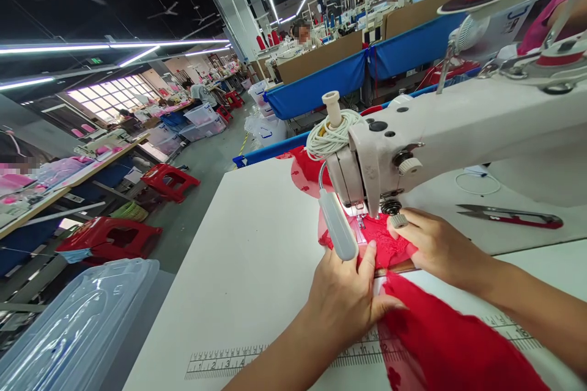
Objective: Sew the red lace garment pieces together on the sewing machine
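Observation:
Red lace fabric [387,241] lies under the needle and presser foot of a white sewing machine [458,134]. My left hand [342,293] rests on the near left side of the fabric, thumb and forefinger spread apart. Its other fingertips are partly hidden behind a small grey lamp [338,226]. On the right of the needle, my right hand [433,244] is closed on the lace edge, with some fingers out of sight. A longer piece of red fabric [449,330] hangs toward me over the table, touched by my left thumb.
Red-handled thread snips [511,215] lie right of the machine. A ruler scale [229,361] runs along the white table [215,281]. At left are a clear plastic bin [82,317] and red stools [110,238]. Other people sit at machines beyond blue cloth panels [321,88].

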`<action>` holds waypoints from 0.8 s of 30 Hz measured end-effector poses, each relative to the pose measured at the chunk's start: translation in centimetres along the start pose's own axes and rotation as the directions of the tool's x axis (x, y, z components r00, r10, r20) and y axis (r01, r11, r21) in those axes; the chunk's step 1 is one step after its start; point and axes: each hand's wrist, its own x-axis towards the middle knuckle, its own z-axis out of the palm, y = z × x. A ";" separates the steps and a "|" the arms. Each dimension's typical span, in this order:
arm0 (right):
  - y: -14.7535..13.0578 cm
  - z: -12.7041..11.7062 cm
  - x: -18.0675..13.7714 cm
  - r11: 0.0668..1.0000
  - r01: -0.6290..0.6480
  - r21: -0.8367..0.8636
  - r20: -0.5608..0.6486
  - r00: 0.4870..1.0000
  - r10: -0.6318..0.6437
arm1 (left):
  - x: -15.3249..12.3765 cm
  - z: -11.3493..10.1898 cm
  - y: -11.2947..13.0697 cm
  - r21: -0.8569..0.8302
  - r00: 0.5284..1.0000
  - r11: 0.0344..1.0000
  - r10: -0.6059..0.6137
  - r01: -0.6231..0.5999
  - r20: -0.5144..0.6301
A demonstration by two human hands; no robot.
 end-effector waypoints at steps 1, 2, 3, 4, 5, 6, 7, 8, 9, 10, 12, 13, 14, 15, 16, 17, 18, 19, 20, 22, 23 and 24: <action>0.0 0.0 0.0 1.000 0.002 -0.004 0.001 1.000 -0.002 | 0.0 -0.1 0.0 -0.003 1.000 1.000 -0.006 0.006 0.007; 0.1 0.1 0.0 1.000 0.004 -0.013 0.002 1.000 -0.004 | 0.1 -0.2 0.0 -0.006 1.000 1.000 -0.013 0.013 0.017; 0.1 0.1 0.0 1.000 0.005 -0.025 0.002 1.000 -0.005 | 0.2 -0.3 0.0 -0.010 0.999 1.000 -0.020 0.020 0.029; 0.1 0.1 0.0 0.999 0.008 -0.040 0.002 1.000 -0.008 | 0.3 -0.4 0.0 -0.012 0.999 1.000 -0.028 0.029 0.041; 0.1 0.2 0.0 0.998 0.014 -0.054 0.001 1.000 -0.014 | 0.5 -0.5 0.0 -0.015 0.998 0.999 -0.039 0.039 0.049; 0.1 0.2 0.1 0.998 0.020 -0.068 0.004 1.000 -0.020 | 0.7 -0.6 0.0 -0.023 0.997 0.998 -0.053 0.054 0.051; 0.1 0.2 0.1 0.996 0.026 -0.084 0.014 1.000 -0.025 | 0.8 -0.5 0.0 -0.036 0.996 0.997 -0.072 0.073 0.048; 0.0 0.1 0.1 0.994 0.032 -0.108 0.032 0.999 -0.029 | 1.0 -0.4 0.0 -0.054 0.995 0.994 -0.095 0.097 0.037; 0.0 0.0 0.0 0.989 0.036 -0.141 0.052 0.998 -0.028 | 1.2 -0.2 -0.1 -0.076 0.992 0.990 -0.121 0.122 0.020; -0.1 -0.2 0.0 0.983 0.033 -0.180 0.075 0.997 -0.020 | 1.3 0.1 -0.1 -0.101 0.989 0.984 -0.145 0.144 0.000; -0.3 -0.6 -0.1 0.966 0.026 -0.256 0.105 0.994 0.001 | 1.5 0.5 -0.3 -0.142 0.984 0.975 -0.176 0.169 -0.038; -0.5 -0.8 -0.2 0.959 0.029 -0.282 0.105 0.994 0.001 | 1.5 0.7 -0.3 -0.154 0.982 0.973 -0.180 0.170 -0.056; -0.6 -1.0 -0.2 0.955 0.042 -0.293 0.103 0.995 -0.012 | 1.5 0.8 -0.3 -0.162 0.981 0.972 -0.181 0.168 -0.069; -0.8 -1.2 -0.2 0.954 0.066 -0.291 0.101 0.994 -0.037 | 1.5 0.8 -0.3 -0.168 0.980 0.971 -0.182 0.167 -0.075; -1.0 -1.3 -0.3 0.954 0.101 -0.281 0.096 0.992 -0.077 | 1.6 0.8 -0.3 -0.175 0.980 0.970 -0.183 0.168 -0.074; -1.3 -1.3 -0.3 0.954 0.141 -0.265 0.090 0.989 -0.121 | 1.6 0.7 -0.3 -0.186 0.982 0.969 -0.178 0.163 -0.065; -1.5 -1.2 -0.3 0.954 0.174 -0.244 0.086 0.984 -0.157 | 1.6 0.5 -0.3 -0.204 0.984 0.967 -0.168 0.154 -0.053; -1.6 -1.1 -0.2 0.958 0.190 -0.217 0.078 0.981 -0.177 | 1.7 0.3 -0.4 -0.236 0.986 0.960 -0.162 0.149 -0.036; -1.8 -0.9 -0.2 0.965 0.185 -0.184 0.068 0.982 -0.176 | 1.8 0.1 -0.4 -0.284 0.986 0.946 -0.166 0.155 -0.014; -1.9 -0.4 -0.1 0.986 0.122 -0.110 0.040 0.992 -0.118 | 1.9 -0.2 -0.7 -0.412 0.979 0.890 -0.201 0.195 0.029; -1.9 -0.2 -0.1 0.995 0.073 -0.074 0.031 0.997 -0.070 | 2.0 -0.3 -0.9 -0.479 0.974 0.851 -0.223 0.216 0.044; -1.9 0.1 -0.1 0.999 0.025 -0.043 0.025 0.999 -0.024 | 2.1 -0.3 -1.1 -0.540 0.970 0.811 -0.236 0.224 0.048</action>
